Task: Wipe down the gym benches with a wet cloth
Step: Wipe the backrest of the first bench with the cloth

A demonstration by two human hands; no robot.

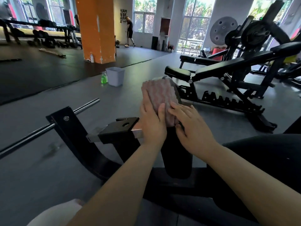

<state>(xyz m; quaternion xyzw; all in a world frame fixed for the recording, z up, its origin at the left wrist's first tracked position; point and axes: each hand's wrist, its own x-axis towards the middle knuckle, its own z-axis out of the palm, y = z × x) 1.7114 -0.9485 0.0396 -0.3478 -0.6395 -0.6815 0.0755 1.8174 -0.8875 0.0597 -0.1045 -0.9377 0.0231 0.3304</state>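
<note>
Our grip was a two-handed one on the cloth [160, 97]: our left hand [152, 121] held it from the left with the thumb laid across its front, and our right hand [192, 126] pressed flat against its right edge, fingers straight. The pinkish, ribbed cloth was folded into a thick pad and raised in front of us, above a black upright pad [176, 154] of the machine we stood at; it touched no bench yet.

We judged the main risk was the fold coming loose, since only the left thumb pinned it; a flap could drop and catch on the metal bracket [120, 129] just beside the left wrist. A soaked cloth might also drip on the floor [130, 88].

Largest around us was the adjustable bench [228, 69] ahead to the right, its seat and inclined back still to be wiped, with weight machines behind. The steel bar [48, 126] ran across on the left. Farther off stood a grey bucket [114, 76], and touching it a green spray bottle [104, 78]. Between us and the bench lay this machine's frame.
</note>
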